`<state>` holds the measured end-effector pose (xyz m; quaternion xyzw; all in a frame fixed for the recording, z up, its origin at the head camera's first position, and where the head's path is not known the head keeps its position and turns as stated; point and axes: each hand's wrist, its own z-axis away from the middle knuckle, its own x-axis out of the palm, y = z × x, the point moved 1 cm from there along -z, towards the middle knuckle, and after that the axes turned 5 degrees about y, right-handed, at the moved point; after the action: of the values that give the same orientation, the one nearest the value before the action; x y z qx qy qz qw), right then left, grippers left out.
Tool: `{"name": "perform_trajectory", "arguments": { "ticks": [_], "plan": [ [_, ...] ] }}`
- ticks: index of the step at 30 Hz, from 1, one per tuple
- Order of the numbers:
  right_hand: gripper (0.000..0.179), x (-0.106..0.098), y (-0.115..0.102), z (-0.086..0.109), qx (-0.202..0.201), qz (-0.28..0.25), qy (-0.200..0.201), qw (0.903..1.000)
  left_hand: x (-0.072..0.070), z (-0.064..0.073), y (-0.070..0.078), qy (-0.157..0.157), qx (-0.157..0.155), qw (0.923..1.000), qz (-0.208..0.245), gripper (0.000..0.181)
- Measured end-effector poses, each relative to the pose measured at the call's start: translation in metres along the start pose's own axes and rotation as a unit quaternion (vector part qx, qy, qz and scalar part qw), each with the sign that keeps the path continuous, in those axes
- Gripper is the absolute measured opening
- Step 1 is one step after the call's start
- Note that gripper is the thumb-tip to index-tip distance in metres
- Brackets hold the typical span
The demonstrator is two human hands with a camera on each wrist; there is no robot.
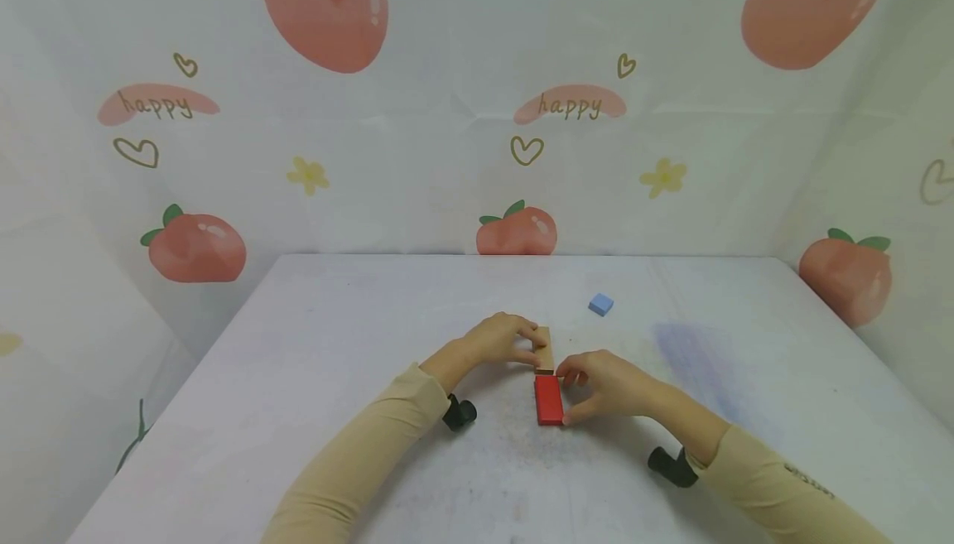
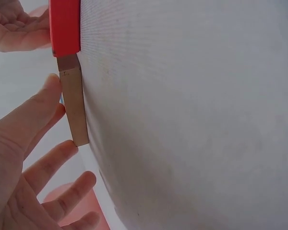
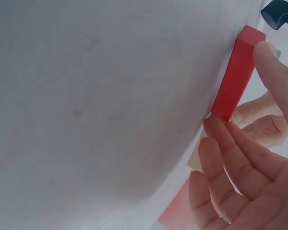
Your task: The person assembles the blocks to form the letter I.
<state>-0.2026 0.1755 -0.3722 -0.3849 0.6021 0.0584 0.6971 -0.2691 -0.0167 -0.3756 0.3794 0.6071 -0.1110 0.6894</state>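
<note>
red block (image 1: 549, 401) lies along my right grip (image 1: 614, 385), wooden block (image 1: 547, 351) along my left grip (image 1: 498, 339), end to end. i have both grips spread wide against the blocks' sides. blue block (image 1: 600, 304) on the surface (image 1: 373, 304) beyond both grips.

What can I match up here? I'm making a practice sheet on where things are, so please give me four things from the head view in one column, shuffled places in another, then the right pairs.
Things
1. red block
2. wooden block
3. blue block
4. right hand

Places
A. farthest back of the three blocks
B. at the right side of the red block
C. frontmost of the three blocks
D. second of the three blocks, counting front to back

Pairs: 1-C, 2-D, 3-A, 4-B
</note>
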Motion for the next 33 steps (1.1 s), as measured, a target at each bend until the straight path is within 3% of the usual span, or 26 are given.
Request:
{"name": "perform_trajectory", "arguments": {
  "ticks": [13,33],
  "plan": [
    [0.048,0.0013,-0.0013,-0.0032,0.031,0.004,-0.003,0.9995,0.0017,0.0002,-0.0009,0.003,-0.007,1.0,-0.002,0.038],
    [0.047,0.0007,-0.0001,-0.0057,0.03,0.01,0.005,0.9995,0.0028,-0.0001,-0.0017,0.01,-0.006,0.9998,0.013,0.036]
  ]
}}
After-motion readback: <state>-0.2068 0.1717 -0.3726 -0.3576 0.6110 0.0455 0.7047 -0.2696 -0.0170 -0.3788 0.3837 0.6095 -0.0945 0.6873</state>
